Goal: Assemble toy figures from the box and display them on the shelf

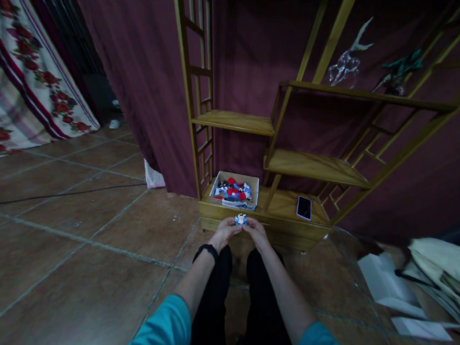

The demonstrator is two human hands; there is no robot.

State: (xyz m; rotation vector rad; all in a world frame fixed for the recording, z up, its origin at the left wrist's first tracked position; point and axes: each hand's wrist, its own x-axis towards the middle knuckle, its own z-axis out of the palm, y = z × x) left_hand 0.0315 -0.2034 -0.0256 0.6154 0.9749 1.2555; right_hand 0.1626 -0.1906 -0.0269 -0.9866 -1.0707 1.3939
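Observation:
A small blue and white figurine is pinched between my two hands, in front of the low wooden shelf. My left hand grips its left side, with a dark band on that wrist. The fingers of my right hand close on its right side. Just beyond the hands, a shallow cardboard box sits on the bottom shelf. Inside it lies a jumble of small red, blue, white and black pieces, too small to name one by one.
A phone lies on the shelf unit's base, right of the box. Higher up stand a clear deer ornament and a dark green ornament. White boxes and a pale bag are at right. A cable crosses the tiled floor.

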